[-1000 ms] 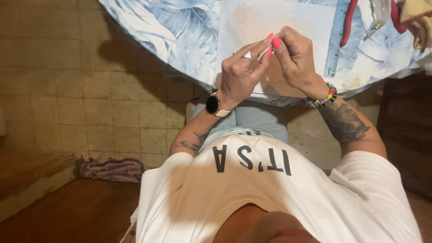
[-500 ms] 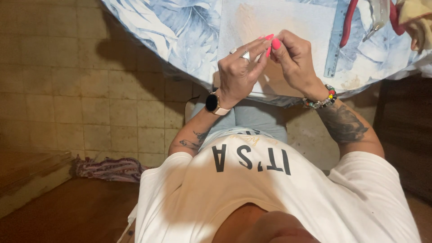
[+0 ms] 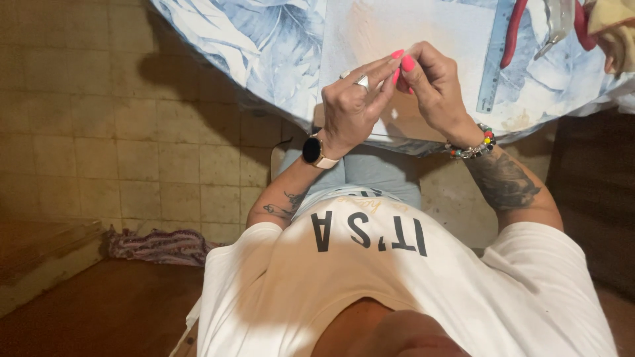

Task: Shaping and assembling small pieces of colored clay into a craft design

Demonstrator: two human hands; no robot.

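Note:
My left hand (image 3: 350, 106), with a watch and a ring, and my right hand (image 3: 433, 89), with a bead bracelet, meet fingertip to fingertip over the near edge of the table. Both pinch a small thin pale item (image 3: 403, 55) between pink-nailed fingers; it is too small to tell what it is. Under the hands lies a white sheet (image 3: 436, 26) on a blue leaf-patterned tablecloth (image 3: 264, 46).
A clear blue ruler (image 3: 493, 73) and red-handled pliers (image 3: 514, 30) lie on the table to the right of my hands. A crumpled cloth (image 3: 159, 244) lies on the floor by the tiled wall at left. My white shirt fills the lower view.
My hands stay together at the table edge. The left fingers have stretched out straighter along the small item, and the right fingertips have shifted slightly on it.

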